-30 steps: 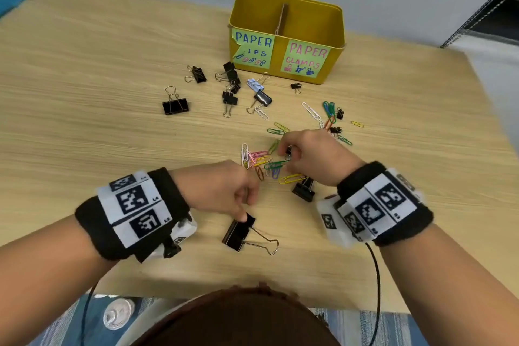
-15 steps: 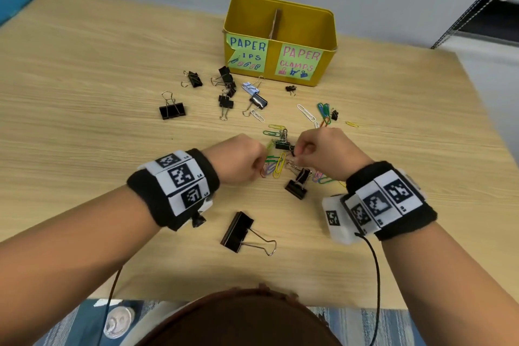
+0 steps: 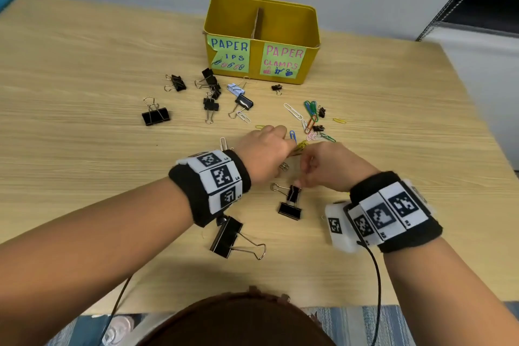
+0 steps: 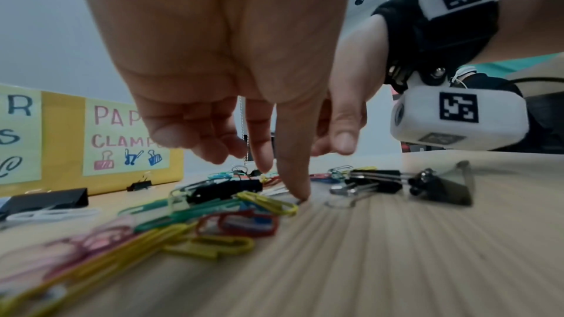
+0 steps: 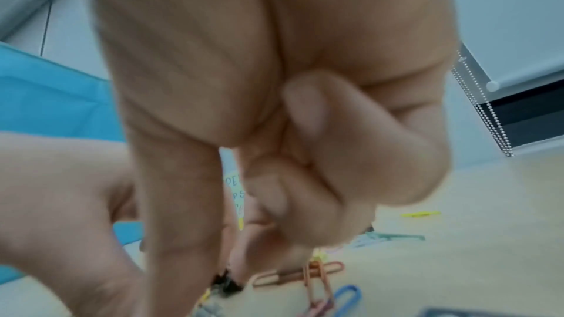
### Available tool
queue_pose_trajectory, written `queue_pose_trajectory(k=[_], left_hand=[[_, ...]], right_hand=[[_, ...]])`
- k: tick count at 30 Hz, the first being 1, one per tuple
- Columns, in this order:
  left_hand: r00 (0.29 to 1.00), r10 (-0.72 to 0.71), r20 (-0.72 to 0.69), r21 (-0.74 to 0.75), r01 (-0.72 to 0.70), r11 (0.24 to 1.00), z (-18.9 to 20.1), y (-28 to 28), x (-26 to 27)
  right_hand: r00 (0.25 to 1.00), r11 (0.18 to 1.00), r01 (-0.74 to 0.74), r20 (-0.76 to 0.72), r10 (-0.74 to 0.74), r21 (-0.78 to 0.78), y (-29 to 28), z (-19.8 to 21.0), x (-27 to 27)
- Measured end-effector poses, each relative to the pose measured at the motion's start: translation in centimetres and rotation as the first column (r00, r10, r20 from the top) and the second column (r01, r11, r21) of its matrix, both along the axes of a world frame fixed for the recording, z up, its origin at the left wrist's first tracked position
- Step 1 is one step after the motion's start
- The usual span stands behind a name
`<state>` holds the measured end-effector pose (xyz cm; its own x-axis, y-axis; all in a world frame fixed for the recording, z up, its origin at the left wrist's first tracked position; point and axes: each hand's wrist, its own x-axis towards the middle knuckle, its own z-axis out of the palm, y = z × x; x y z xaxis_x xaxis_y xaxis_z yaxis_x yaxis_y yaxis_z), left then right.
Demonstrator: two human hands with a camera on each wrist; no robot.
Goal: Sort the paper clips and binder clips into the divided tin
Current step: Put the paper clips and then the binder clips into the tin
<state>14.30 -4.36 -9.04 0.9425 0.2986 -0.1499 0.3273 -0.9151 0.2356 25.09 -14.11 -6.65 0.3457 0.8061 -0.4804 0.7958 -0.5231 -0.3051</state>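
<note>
The yellow divided tin stands at the back, labelled for paper clips on the left and paper clamps on the right. My left hand hovers over a pile of coloured paper clips. Its thumb tip presses the table beside a yellow clip, its fingers hang loosely and it holds nothing. My right hand is just to its right with fingers curled, its tips right above two black binder clips. Blur hides whether it holds anything.
A large black binder clip lies near the left wrist. Several more binder clips are scattered in front of the tin, one further left. Loose paper clips lie to the right. The table edge runs close to my body.
My left hand has moved forward and right, from beside the large binder clip to over the paper clip pile. My right hand has drawn back toward the two black binder clips.
</note>
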Motion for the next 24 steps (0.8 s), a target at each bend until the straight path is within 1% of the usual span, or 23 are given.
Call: queue_pose_trajectory(k=[3, 5, 6, 9, 10, 11, 13, 15, 16, 18, 20, 24], left_hand=[[0.998, 0.069, 0.01, -0.036, -0.069, 0.997, 0.0, 0.7, -0.1], [0.992, 0.121, 0.032, -0.075, -0.119, 0.99, 0.1, 1.3, -0.3], [0.991, 0.132, 0.036, -0.079, -0.129, 0.989, 0.1, 1.6, -0.3], [0.989, 0.146, -0.004, -0.07, -0.146, 0.987, 0.0, 2.0, 0.2], [0.988, 0.157, -0.001, -0.078, -0.157, 0.985, 0.0, 2.1, 0.4], [0.985, 0.171, 0.016, -0.091, -0.169, 0.981, 0.0, 2.3, 0.5], [0.982, 0.181, 0.058, -0.113, -0.174, 0.978, 0.0, 2.3, 0.7], [0.989, 0.142, 0.045, -0.111, -0.136, 0.984, 0.0, 2.3, 0.8], [0.993, 0.117, 0.029, -0.11, -0.113, 0.987, 0.0, 2.2, 0.8], [0.995, 0.1, 0.028, -0.122, -0.096, 0.988, 0.0, 2.1, 1.1], [0.99, 0.129, 0.06, -0.154, -0.118, 0.981, 0.2, 2.3, 1.4], [0.956, 0.265, 0.128, -0.269, -0.224, 0.937, 1.1, 2.9, 1.7]], right_hand=[[0.998, 0.983, 0.047, 0.024, -0.052, 0.18, 0.3, -0.7, -0.2], [0.997, 0.973, 0.065, 0.014, -0.07, 0.221, 0.4, -1.1, -0.4], [0.998, 0.979, 0.058, 0.015, -0.062, 0.196, 0.4, -1.5, -0.4], [1.0, 0.999, -0.014, 0.006, 0.013, 0.04, 0.2, -2.0, -0.5], [1.0, 1.0, -0.006, -0.012, 0.006, 0.029, 0.0, -1.9, -0.3], [0.999, 0.998, 0.02, -0.031, -0.019, 0.054, -0.2, -1.7, 0.0], [0.99, 0.979, 0.139, -0.047, -0.133, 0.15, -0.7, -0.9, 1.1], [0.97, 0.945, 0.241, -0.037, -0.239, 0.223, -1.4, -0.2, 2.6], [0.964, 0.938, 0.261, -0.021, -0.263, 0.227, -1.7, -0.1, 3.1], [0.961, 0.943, 0.274, -0.005, -0.278, 0.19, -2.3, 0.0, 3.6], [0.958, 0.946, 0.288, -0.034, -0.286, 0.146, -2.7, -0.3, 3.6], [0.955, 0.959, 0.283, -0.097, -0.279, 0.028, -2.8, -0.9, 2.7]])
